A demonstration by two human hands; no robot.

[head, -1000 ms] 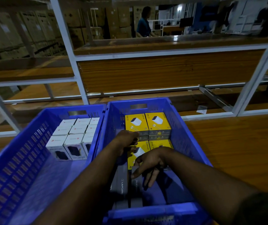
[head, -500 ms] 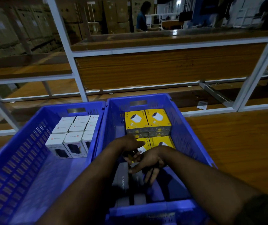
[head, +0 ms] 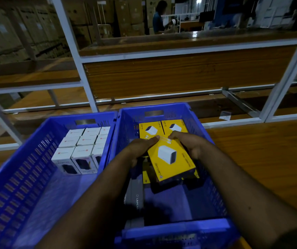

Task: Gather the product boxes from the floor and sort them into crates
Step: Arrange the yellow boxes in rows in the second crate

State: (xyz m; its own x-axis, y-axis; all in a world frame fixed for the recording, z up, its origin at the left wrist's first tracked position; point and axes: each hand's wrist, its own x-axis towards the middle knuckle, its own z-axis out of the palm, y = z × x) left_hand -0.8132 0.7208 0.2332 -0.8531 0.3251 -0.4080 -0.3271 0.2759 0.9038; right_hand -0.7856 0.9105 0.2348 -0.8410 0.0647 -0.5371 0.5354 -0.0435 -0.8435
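Note:
Two blue crates stand side by side on the wooden floor. The right crate [head: 203, 133] holds yellow product boxes [head: 150, 129] stacked at its far end and grey boxes [head: 135, 198] low on its left side. Both my hands hold one yellow box [head: 171, 160] tilted above the stack: my left hand [head: 140, 148] grips its left edge, my right hand [head: 190, 143] its right edge. The left crate [head: 14, 177] holds several white boxes [head: 83, 150] packed at its far right.
A white metal shelf frame [head: 90, 94] with wooden boards rises just behind the crates. A person [head: 159, 18] stands far back among stacked cartons. A small paper slip [head: 225, 115] lies on the lower board at right. Bare wooden floor [head: 261, 159] extends right of the crates.
My hands were low in the right crate with fingers loose. They have since risen and closed on a yellow box, which now sits tilted above the stack. The view tilted slightly.

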